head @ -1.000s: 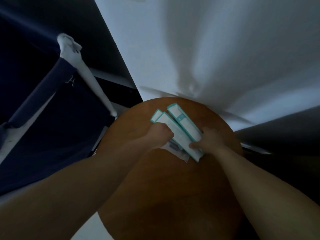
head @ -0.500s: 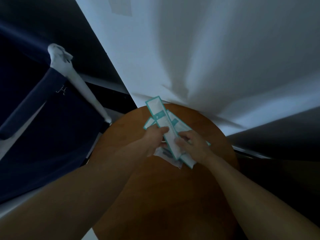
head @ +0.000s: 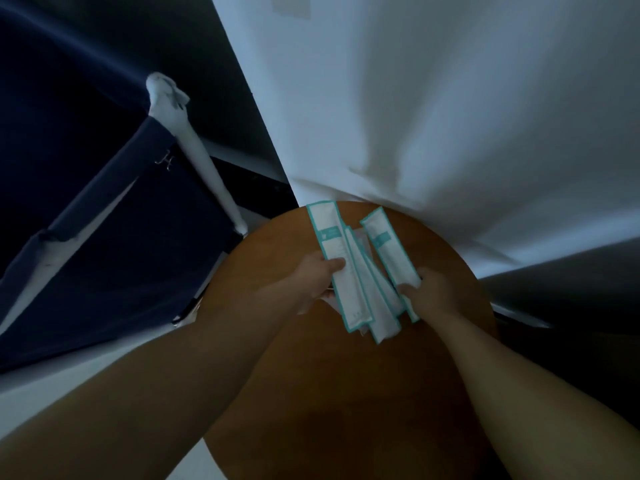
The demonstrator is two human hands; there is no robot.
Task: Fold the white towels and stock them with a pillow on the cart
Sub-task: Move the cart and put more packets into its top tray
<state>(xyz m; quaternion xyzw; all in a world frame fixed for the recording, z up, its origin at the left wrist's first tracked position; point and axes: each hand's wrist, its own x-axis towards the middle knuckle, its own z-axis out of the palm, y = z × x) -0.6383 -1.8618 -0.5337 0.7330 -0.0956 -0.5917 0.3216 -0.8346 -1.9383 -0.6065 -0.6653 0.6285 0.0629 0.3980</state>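
Several long white packets with teal borders [head: 346, 271] are fanned out above a round brown wooden table [head: 346, 393]. My left hand [head: 317, 282] grips the leftmost packet [head: 332, 244] with the thumb on top. My right hand [head: 427, 292] pinches the lower end of the rightmost packet [head: 389, 251]. More packets sit between the two hands, overlapping. No towels or pillow are visible in the head view.
A white sheet or wall surface [head: 450, 116] rises just beyond the table. To the left stands a dark blue fabric frame with a white padded bar [head: 197, 157]. Dark furniture lies at the right [head: 571, 289].
The packets were bunched together on the table; now they are lifted and spread into a fan, the left hand drawing one packet left and the right hand holding another to the right.
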